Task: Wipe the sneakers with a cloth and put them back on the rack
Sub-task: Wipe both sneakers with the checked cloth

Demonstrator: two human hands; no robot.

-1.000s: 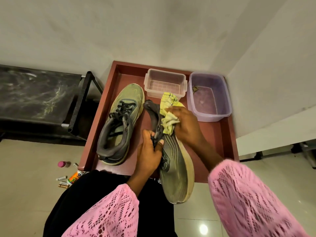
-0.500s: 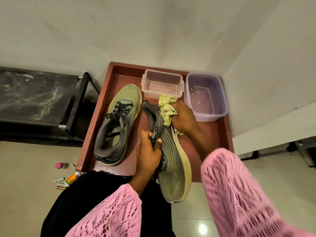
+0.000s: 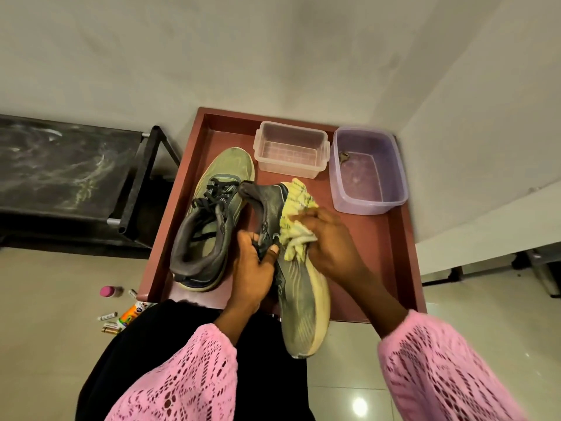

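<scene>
**Cloth against the side of a held sneaker**

The left hand (image 3: 253, 268) grips one sneaker (image 3: 299, 302) at the collar, fingers and thumb curled round the dark lining, and holds it tipped on its side above the near edge of a red-brown tray (image 3: 391, 259). Its toe points toward the person and reaches past the tray's rim, over the pale floor tiles (image 3: 358, 354); its heel points toward the far wall. The right hand (image 3: 329, 238) clutches a bunched yellow-green cloth (image 3: 296, 215) and presses it against the upper side of that sneaker, near the heel and ankle.

The second sneaker (image 3: 209, 220) lies flat in the tray, just left of the held one, laces up, toe toward the wall.

At the far end of the tray stand two open plastic tubs side by side: a clear one (image 3: 291, 148) and, to its right, a purple one (image 3: 368, 170).

A dark rack (image 3: 66, 165) with a black frame stands left of the tray, against the wall. On the floor near the tray's front left corner lie a small pink-capped bottle (image 3: 107, 291) and a few other small items. Pink knitted sleeves (image 3: 440, 369) cover both forearms.
</scene>
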